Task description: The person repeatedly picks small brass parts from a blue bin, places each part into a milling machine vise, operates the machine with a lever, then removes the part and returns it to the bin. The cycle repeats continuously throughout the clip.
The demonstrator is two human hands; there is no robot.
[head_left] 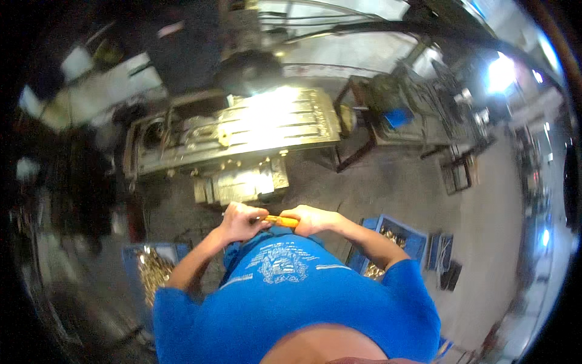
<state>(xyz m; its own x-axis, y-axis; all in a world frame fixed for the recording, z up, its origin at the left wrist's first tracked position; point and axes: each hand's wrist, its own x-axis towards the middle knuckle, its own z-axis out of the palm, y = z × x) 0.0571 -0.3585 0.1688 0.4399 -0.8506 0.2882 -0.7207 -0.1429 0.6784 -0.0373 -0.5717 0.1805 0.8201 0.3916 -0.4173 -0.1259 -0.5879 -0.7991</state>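
Both my hands meet in front of my chest on a short orange bar-shaped object (280,221). My left hand (241,221) grips its left end with curled fingers. My right hand (308,219) closes around its right end. Just beyond my hands stands a metal machine with a long slotted table (242,130), brightly lit on top. My blue shirt fills the lower middle of the view.
A blue crate with several small brass-coloured parts (150,272) sits on the floor at my left. Another blue crate of similar parts (397,233) is at my right, beside dark flat items. A metal frame stand (388,118) is at the back right.
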